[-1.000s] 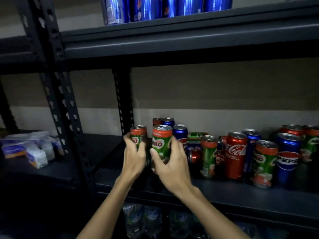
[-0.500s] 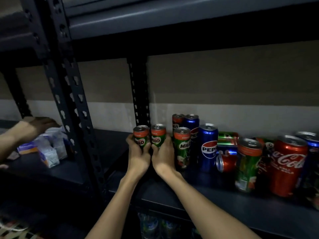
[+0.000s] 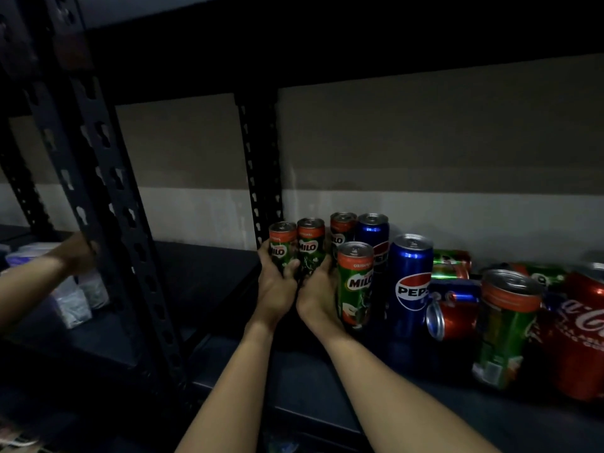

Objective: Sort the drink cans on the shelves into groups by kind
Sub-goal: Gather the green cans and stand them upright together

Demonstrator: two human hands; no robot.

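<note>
Fingers of the left hand (image 3: 276, 289) curl round the lower body of one green Milo can (image 3: 281, 246), and fingers of the right hand (image 3: 316, 291) curl round a second Milo can (image 3: 310, 243) just beside it. Both cans stand upright, side by side and touching, at the far left end of the dark shelf (image 3: 327, 374), close to the perforated rear upright (image 3: 261, 178). The two hands press together at the heels, forearms running back toward the near edge.

Just right of the right hand stands a third Milo can (image 3: 355, 284), upright, nearer the viewer than the held pair. Behind it, farther back, are another Milo can (image 3: 341, 228) and a blue Pepsi can (image 3: 373, 233), both upright. Right of these a tall Pepsi can (image 3: 411, 286) stands upright. Farther right, a red can (image 3: 452, 317) lies on its side with its top facing left, a blue can (image 3: 457, 289) lying above and behind it, and green cans (image 3: 452, 263) lie on their sides near the back wall. At the near right stand a larger-looking Milo can (image 3: 505, 328) and a red Coca-Cola can (image 3: 578, 341), the latter cut off by the picture's edge.

To the left, beyond the thick perforated front post (image 3: 108, 197), another person's arm (image 3: 39, 273) reaches in over pale wrapped packets (image 3: 70, 299) on the neighbouring shelf; its hand is partly hidden behind the post, so its fingers cannot be judged.
</note>
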